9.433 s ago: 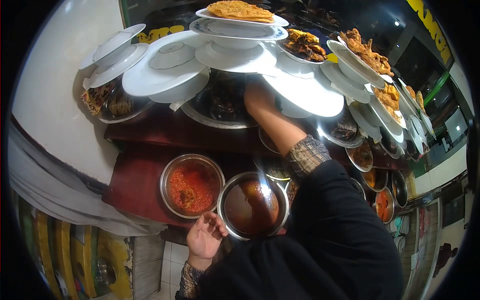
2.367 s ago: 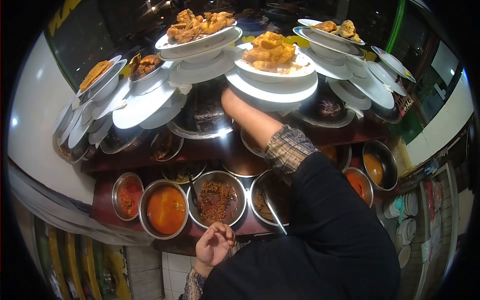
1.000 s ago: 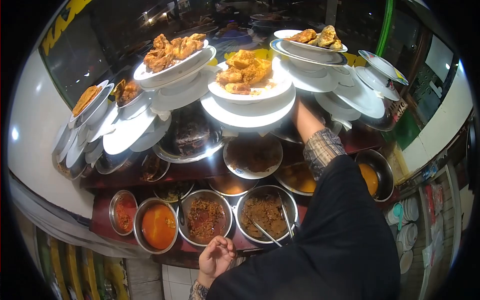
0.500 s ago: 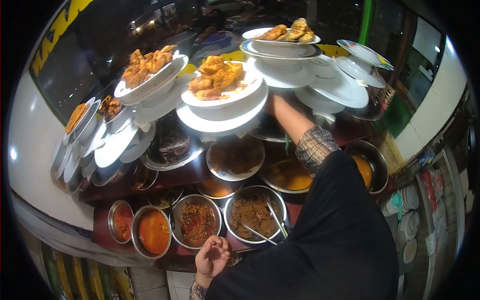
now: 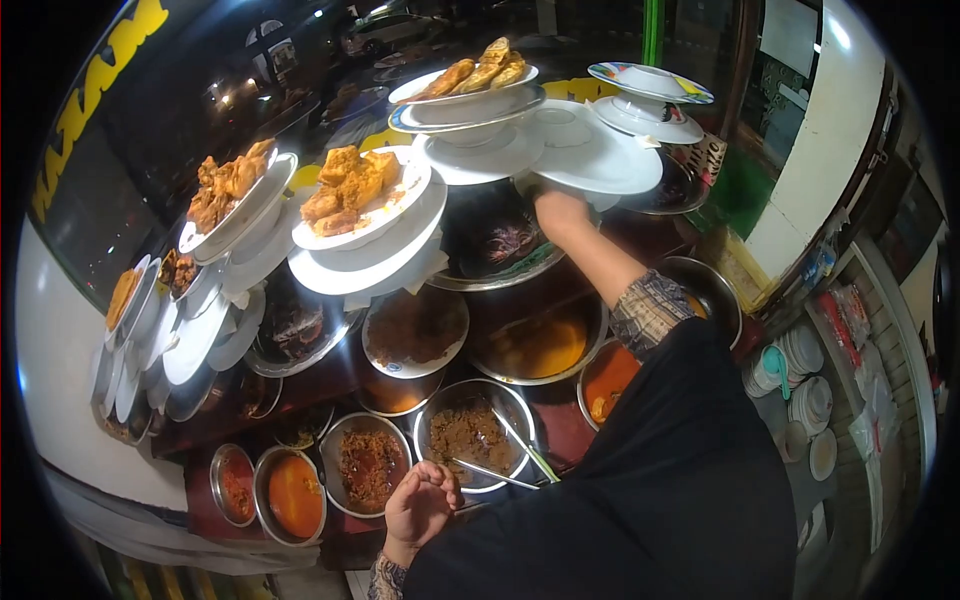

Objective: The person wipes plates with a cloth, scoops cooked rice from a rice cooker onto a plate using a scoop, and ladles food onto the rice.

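My right hand (image 5: 562,212) reaches over the upper shelf, at the near edge of a large white plate (image 5: 610,165). Its fingers are hidden behind the wrist and beneath the plates, so any hold cannot be seen. Below it lies a metal basin (image 5: 490,283) holding dark food with purplish pieces. My left hand (image 5: 422,500) is low in front, palm up, its fingers loosely curled with nothing visible in them. Beside it stand a metal bowl of brown stew (image 5: 470,440) with two metal utensil handles and a bowl of reddish minced food (image 5: 368,468).
Stacked plates bear fried chicken (image 5: 228,190), yellow fried pieces (image 5: 350,185) and fried fish (image 5: 480,72). Bowls of orange curry (image 5: 296,495) and red sambal (image 5: 238,487) sit at lower left. Stacked dishes (image 5: 800,355) stand on a side shelf at right. Glass rises behind the plates.
The view has shifted, so the plates and bowls appear further left. My right hand now shows at the large white plate's near edge, rather than behind the chicken plates. My left hand stays curled.
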{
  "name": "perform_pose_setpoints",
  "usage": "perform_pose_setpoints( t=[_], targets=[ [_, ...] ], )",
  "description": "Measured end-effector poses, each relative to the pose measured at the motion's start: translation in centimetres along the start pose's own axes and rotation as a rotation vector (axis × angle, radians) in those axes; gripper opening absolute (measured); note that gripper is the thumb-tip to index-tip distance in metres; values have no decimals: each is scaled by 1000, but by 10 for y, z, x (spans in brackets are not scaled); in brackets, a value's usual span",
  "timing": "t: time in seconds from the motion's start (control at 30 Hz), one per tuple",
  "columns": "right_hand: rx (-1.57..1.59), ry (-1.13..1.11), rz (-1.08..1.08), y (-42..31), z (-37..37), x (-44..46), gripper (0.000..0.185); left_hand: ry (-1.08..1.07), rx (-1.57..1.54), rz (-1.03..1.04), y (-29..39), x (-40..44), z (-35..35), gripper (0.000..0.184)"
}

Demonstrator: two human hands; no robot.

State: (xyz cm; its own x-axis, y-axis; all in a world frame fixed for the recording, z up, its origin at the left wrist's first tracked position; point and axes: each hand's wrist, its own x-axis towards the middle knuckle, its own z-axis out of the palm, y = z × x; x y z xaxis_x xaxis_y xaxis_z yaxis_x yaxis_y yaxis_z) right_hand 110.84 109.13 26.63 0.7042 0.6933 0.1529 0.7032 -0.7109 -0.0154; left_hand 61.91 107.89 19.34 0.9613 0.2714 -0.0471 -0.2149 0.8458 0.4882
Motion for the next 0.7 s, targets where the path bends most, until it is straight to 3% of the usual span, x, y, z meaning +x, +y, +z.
perform_pose_setpoints(
  t=[0.17,0.27,0.43,0.53,0.63,0.7],
  targets=[
    [23,173,19,34,-11,-33,25,11,-24,29,-6,1,-2,29],
    [-31,438,126,44,4,-27,23,17,-61,56,-9,0,-3,29],
    [-57,-37,166,0,-9,-12,25,44,-76,72,-14,1,-3,29],
    [-183,-59,33,-29,15,25,27,65,-82,89,-16,0,-4,29],
    [-158,-101,126,-62,10,60,32,122,-90,98,-18,-5,-5,28],
    [78,464,159,-68,43,96,34,157,-96,112,-20,-11,-9,28]
  ],
)
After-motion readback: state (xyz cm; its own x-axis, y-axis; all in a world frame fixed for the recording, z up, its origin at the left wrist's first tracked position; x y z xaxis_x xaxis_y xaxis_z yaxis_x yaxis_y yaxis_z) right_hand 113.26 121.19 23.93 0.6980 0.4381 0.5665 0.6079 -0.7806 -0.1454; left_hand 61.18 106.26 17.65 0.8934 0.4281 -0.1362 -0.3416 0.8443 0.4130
